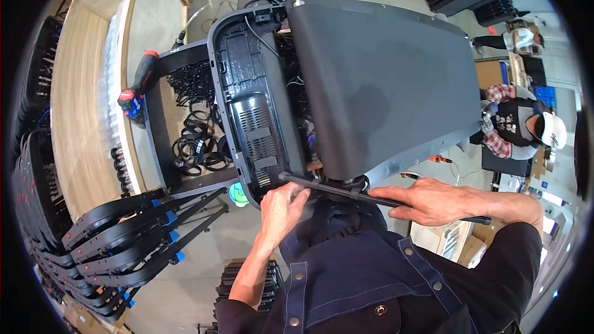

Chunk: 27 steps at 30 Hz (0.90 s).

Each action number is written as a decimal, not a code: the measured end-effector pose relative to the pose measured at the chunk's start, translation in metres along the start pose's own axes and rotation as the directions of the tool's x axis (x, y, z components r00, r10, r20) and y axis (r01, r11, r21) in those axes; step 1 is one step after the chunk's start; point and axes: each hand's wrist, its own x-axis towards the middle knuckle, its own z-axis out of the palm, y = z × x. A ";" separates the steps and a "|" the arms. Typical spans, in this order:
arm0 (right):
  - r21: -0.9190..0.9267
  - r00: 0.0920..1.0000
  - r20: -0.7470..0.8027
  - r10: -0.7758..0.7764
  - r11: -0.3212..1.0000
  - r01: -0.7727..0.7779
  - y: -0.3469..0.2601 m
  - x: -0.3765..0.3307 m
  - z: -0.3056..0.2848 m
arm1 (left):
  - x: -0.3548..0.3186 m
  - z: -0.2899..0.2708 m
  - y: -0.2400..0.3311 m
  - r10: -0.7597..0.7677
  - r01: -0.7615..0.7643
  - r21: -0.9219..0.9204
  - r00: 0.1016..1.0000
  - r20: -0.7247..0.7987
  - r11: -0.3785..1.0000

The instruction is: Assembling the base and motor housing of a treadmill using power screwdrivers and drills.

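Note:
A long thin black bar [334, 187] lies slantwise in front of my body, across the near end of a large machine part. My right hand [427, 201] grips this bar toward its right end, index finger stretched along it. Just below the bar's left end is my left hand [283, 207], closed with the thumb against the curled fingers; what they hold is hidden. Beyond the bar stands a black plastic housing [266, 105] with a slotted vent, seen from inside. Joined beside it is a wide dark grey panel [396, 86] with a row of fasteners along its edge.
Left of the housing, a tray frame [164, 148] holds black cable loops [198, 145] and small black parts. A red and blue power driver [137, 93] rests near a wooden board [80, 105]. Black curved frames [117, 235] are stacked lower left. A co-worker [516, 124] stands at right.

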 end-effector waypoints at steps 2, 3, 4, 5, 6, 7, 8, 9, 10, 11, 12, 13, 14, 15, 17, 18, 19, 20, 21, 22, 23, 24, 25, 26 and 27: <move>0.021 1.000 -0.008 0.017 1.000 -0.016 -0.011 -0.003 0.008 | -0.001 -0.001 -0.003 0.033 -0.033 0.006 0.999 -0.008 0.999; 0.019 0.999 -0.017 0.037 0.999 -0.037 -0.020 -0.005 0.010 | 0.000 -0.002 -0.005 0.049 -0.049 0.027 0.998 -0.026 0.998; 0.060 0.992 -0.080 0.095 0.994 -0.091 -0.032 -0.005 0.013 | 0.000 -0.001 -0.008 0.060 -0.060 0.014 0.998 -0.016 0.998; 0.105 0.978 -0.140 0.154 0.985 -0.140 -0.041 -0.006 0.017 | 0.000 0.000 -0.013 0.111 -0.111 0.019 0.992 -0.051 0.994; 0.129 0.971 -0.190 0.144 0.984 -0.121 -0.041 -0.006 0.024 | 0.001 0.001 -0.016 0.161 -0.159 0.026 0.983 -0.086 0.987; 0.130 0.968 -0.195 0.158 0.982 -0.134 -0.042 -0.007 0.029 | 0.001 -0.002 -0.015 0.168 -0.167 0.017 0.983 -0.078 0.986; 0.072 0.975 -0.139 0.175 0.983 -0.166 -0.045 -0.007 0.034 | 0.002 -0.006 -0.013 0.156 -0.155 0.031 0.987 -0.039 0.987; 0.012 0.977 -0.083 0.194 0.981 -0.194 -0.049 -0.008 0.037 | 0.001 -0.008 -0.013 0.144 -0.144 0.047 0.990 -0.001 0.989; 0.011 0.975 -0.087 0.204 0.979 -0.204 -0.055 -0.008 0.037 | 0.002 -0.008 -0.014 0.151 -0.151 0.039 0.989 0.003 0.988; 0.045 0.969 -0.113 0.218 0.976 -0.215 -0.063 -0.009 0.035 | 0.003 -0.008 -0.016 0.163 -0.163 0.030 0.987 -0.005 0.986; 0.080 0.963 -0.138 0.233 0.972 -0.223 -0.068 -0.009 0.034 | 0.004 -0.007 -0.018 0.175 -0.174 0.021 0.985 -0.014 0.984; 0.080 0.960 -0.142 0.242 0.969 -0.232 -0.070 -0.007 0.040 | 0.004 -0.006 -0.021 0.181 -0.181 0.014 0.983 -0.010 0.983; 0.126 0.936 -0.284 0.205 0.976 -0.175 -0.069 -0.004 0.047 | 0.004 -0.005 -0.024 0.203 -0.203 0.014 0.978 -0.038 0.979; 0.162 0.890 -0.422 0.171 0.981 -0.111 -0.070 -0.003 0.052 | 0.004 -0.004 -0.025 0.224 -0.223 0.015 0.972 -0.067 0.975; 0.143 0.924 -0.294 0.245 0.967 -0.211 -0.081 0.000 0.046 | 0.003 -0.006 -0.025 0.227 -0.227 0.014 0.973 -0.045 0.974; 0.111 0.935 -0.161 0.316 0.947 -0.301 -0.087 0.001 0.041 | 0.003 -0.007 -0.026 0.228 -0.228 0.017 0.973 -0.024 0.974; 0.065 0.921 -0.028 0.388 0.920 -0.386 -0.091 0.002 0.038 | 0.003 -0.006 -0.027 0.228 -0.228 0.010 0.973 -0.026 0.974; 0.089 0.948 -0.237 0.215 0.976 -0.199 -0.083 -0.001 0.047 | 0.004 -0.005 -0.029 0.237 -0.236 0.016 0.971 -0.035 0.972; 0.085 0.948 -0.233 0.218 0.975 -0.203 -0.084 0.001 0.046 | 0.004 -0.004 -0.031 0.244 -0.243 0.022 0.969 -0.044 0.970; 0.140 0.910 -0.352 0.218 0.974 -0.179 -0.086 0.005 0.044 | 0.002 -0.005 -0.031 0.241 -0.240 0.020 0.970 -0.046 0.971; 0.192 0.853 -0.470 0.227 0.970 -0.152 -0.087 0.006 0.043 | 0.002 -0.007 -0.029 0.234 -0.234 0.018 0.972 -0.034 0.972; -0.128 0.853 -0.517 -0.077 0.992 0.012 -0.054 0.008 0.062 | 0.003 -0.007 -0.027 0.228 -0.228 0.017 0.973 -0.021 0.973; -0.126 0.853 -0.516 -0.074 0.992 0.010 -0.059 0.007 0.058 | 0.004 -0.006 -0.027 0.227 -0.227 0.016 0.974 -0.018 0.974; -0.044 0.948 -0.290 0.130 0.988 -0.149 -0.071 0.007 0.051 | 0.004 -0.005 -0.028 0.222 -0.222 0.001 0.975 -0.019 0.975; -0.005 0.947 -0.034 0.319 0.948 -0.319 -0.075 0.007 0.047 | 0.004 -0.004 -0.028 0.218 -0.218 -0.012 0.976 -0.019 0.976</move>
